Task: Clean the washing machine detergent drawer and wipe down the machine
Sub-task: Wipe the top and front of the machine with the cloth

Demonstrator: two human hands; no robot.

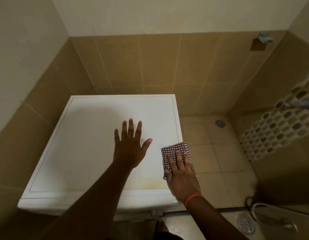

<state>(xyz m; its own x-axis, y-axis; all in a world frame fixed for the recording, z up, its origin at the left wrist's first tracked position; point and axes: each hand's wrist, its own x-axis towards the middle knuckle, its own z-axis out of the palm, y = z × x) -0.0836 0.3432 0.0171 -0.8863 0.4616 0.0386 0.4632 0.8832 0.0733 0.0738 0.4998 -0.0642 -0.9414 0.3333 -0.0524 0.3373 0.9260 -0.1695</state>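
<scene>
I look down on the white top of a washing machine [91, 135] set into a corner of tan tiled wall [150, 66]. My left hand [131, 144] lies flat near the middle of the top, its fingers [130, 129] spread wide and released, holding nothing; I judge it is there to brace me. My right hand [180, 172] rests at the right edge of the top, toward the front corner, its fingers [178, 158] stretched flat and pressing down on a checked cloth [176, 149], pinning it rather than clenching it. The cloth lies folded over that edge, part on the lid and part hanging past it above the tiled floor [219, 153]. An orange band [192, 198] circles the right wrist.

A yellowish stain [155, 186] runs along the front edge of the top, just left of my right hand. The detergent drawer is not in view from here.

The cloth looks soft, thin and light, so I expect it to bunch or slide under a loose palm; I would keep flat, even pressure across the fingers and hold it by its folded middle. The lid looks hard, smooth and possibly slippery when damp. A floor drain [245, 224] and a metal hose [264, 213] sit at lower right.
</scene>
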